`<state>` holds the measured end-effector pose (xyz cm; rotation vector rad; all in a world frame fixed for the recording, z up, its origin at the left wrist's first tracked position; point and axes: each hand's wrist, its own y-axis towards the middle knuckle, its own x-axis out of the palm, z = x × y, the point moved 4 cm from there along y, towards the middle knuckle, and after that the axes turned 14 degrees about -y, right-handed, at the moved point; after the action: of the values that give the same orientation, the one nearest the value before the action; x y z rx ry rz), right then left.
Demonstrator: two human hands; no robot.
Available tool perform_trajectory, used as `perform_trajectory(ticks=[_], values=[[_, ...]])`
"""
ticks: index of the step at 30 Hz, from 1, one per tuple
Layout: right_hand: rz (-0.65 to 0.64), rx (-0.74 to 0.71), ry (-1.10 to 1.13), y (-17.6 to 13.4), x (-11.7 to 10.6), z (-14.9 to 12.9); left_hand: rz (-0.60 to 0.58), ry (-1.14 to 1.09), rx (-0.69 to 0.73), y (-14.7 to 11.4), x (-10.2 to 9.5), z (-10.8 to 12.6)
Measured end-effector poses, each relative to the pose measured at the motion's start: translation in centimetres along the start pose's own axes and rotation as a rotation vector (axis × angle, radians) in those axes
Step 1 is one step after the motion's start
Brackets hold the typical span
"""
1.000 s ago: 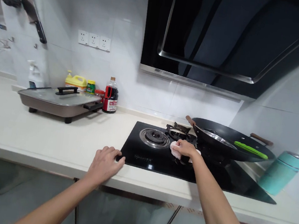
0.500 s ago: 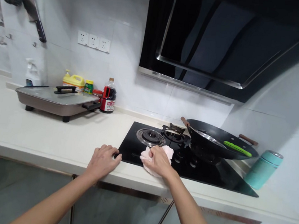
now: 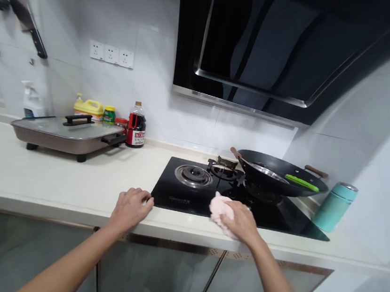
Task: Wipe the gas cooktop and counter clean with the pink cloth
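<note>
A pale pink cloth (image 3: 221,211) is bunched under my right hand (image 3: 241,222), whose fingers are closed on it at the front edge of the black glass gas cooktop (image 3: 188,202). My left hand (image 3: 131,208) holds nothing and rests on the white counter (image 3: 80,184), its thumb at the cooktop's front left corner. Behind the hands, the left burner (image 3: 193,176) is bare of its pot stand. Another pot stand (image 3: 223,169) sits farther back on the glass. A black wok (image 3: 268,186) with wooden handles stands on the right side, a green-handled utensil (image 3: 302,182) lying in it.
A turquoise flask (image 3: 335,207) stands right of the wok. Left on the counter is a lidded electric pan (image 3: 56,141), with a soy sauce bottle (image 3: 136,127), a yellow jug (image 3: 89,107) and a spray bottle (image 3: 31,101) behind it. A black range hood (image 3: 257,44) hangs above.
My right hand has moved the cloth rightward along the cooktop's front edge, uncovering the lettering on the glass. My left hand keeps its place by the corner. The view has shifted slightly.
</note>
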<state>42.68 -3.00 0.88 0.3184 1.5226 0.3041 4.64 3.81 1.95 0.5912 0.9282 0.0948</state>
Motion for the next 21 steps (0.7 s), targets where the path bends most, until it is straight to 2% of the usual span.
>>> perform_trajectory(ticks=[4, 7, 9, 11, 13, 16, 18, 21], values=[[-0.001, 0.167, -0.081, -2.2, 0.5, 9.6, -0.004, -0.006, -0.006, 0.0, 0.2, -0.1], [-0.040, 0.371, -0.150, -3.6, 0.5, 16.7, -0.003, 0.005, -0.007, 0.0, 0.2, 0.0], [-0.069, 0.554, -0.189, -4.3, 0.3, 20.2, 0.001, 0.012, -0.005, 0.0, 0.1, 0.1], [-0.080, 0.729, -0.217, -5.0, 0.2, 21.9, -0.001, 0.012, -0.015, 0.0, 0.1, 0.2], [-0.067, 0.812, -0.239, -5.3, 0.1, 21.5, -0.006, 0.005, -0.032, 0.0, 0.1, 0.3], [-0.042, 0.740, -0.276, -5.5, 0.2, 17.6, -0.006, -0.008, -0.045, 0.1, 0.1, 0.5], [-0.014, 0.608, -0.275, -5.4, 0.0, 13.3, -0.011, -0.015, -0.050, 0.2, 0.1, 0.7], [0.039, 0.374, -0.213, -4.5, -0.4, 5.0, -0.022, -0.024, -0.069, 0.3, 0.0, 0.8]])
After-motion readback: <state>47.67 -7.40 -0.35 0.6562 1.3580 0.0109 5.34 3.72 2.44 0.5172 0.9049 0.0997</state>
